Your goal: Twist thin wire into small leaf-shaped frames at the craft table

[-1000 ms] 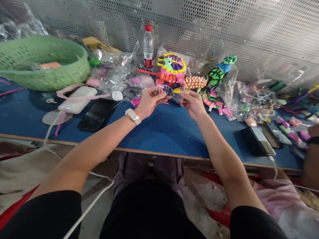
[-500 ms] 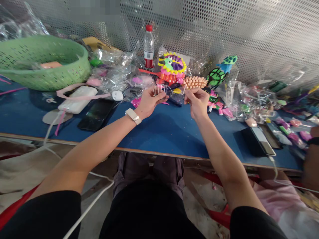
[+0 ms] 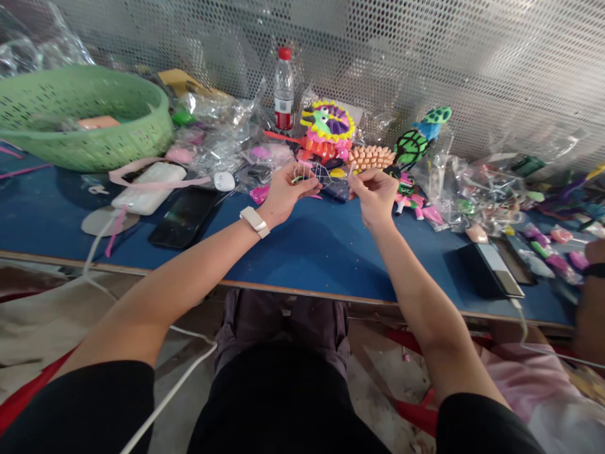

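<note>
Over the blue table (image 3: 312,246) my left hand (image 3: 286,192), with a white wristband, is closed around a small clear frame strung with thin white threads (image 3: 309,171). My right hand (image 3: 375,192) is pinched shut beside it, on a thread end or something too small to make out. Both hands are raised just above the tabletop, a few centimetres apart. Right behind them stand colourful toy figures: a yellow, purple and green one (image 3: 327,126), an orange spiky one (image 3: 373,156) and a green turtle (image 3: 416,142).
A green perforated basket (image 3: 85,123) sits at the back left. A white power bank (image 3: 149,188) and a black phone (image 3: 184,215) lie left of my hands. A water bottle (image 3: 283,88) stands at the mesh wall. Clear bags with small parts cover the right side, near a black box (image 3: 489,268).
My right hand has risen slightly and moved closer to the frame in my left hand. The left hand has stayed almost still.
</note>
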Motion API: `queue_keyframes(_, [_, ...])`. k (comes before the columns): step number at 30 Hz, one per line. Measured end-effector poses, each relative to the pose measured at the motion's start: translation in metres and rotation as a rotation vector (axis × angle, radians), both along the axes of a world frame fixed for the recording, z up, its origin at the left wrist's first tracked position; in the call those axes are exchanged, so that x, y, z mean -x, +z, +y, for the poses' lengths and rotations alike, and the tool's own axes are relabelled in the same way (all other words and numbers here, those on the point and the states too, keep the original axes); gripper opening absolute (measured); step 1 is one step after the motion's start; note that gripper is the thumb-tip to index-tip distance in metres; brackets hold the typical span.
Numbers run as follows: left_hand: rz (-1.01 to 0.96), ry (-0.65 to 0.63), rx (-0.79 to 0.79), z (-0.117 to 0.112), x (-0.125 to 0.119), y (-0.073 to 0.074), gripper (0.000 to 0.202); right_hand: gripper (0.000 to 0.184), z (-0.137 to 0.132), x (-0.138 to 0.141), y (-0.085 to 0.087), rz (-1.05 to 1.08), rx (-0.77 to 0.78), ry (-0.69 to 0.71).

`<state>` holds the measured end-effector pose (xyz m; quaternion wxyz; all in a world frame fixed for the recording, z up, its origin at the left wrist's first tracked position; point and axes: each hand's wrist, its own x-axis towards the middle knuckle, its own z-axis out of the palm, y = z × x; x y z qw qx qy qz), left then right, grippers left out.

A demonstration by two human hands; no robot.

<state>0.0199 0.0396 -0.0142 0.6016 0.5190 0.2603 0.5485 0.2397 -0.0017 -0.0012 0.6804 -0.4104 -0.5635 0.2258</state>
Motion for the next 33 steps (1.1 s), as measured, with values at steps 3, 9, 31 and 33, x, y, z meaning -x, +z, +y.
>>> queue_keyframes(3, [0.005, 0.013, -0.014, -0.001, -0.001, 0.0, 0.047, 0.045, -0.005, 0.004, 0.002, -0.038, -0.037, -0.044])
queue_keyframes(9, [0.013, 0.038, -0.041, -0.001, -0.003, -0.001, 0.049, 0.045, -0.005, 0.009, 0.002, -0.01, -0.018, -0.031])
queue_keyframes(31, [-0.008, -0.012, 0.065, -0.004, -0.002, 0.004, 0.045, 0.058, 0.004, 0.009, -0.008, 0.007, 0.053, 0.103])
queue_keyframes(33, [-0.006, -0.016, 0.068, -0.005, -0.002, 0.005, 0.044, 0.059, 0.002, 0.012, -0.008, 0.009, 0.073, 0.112])
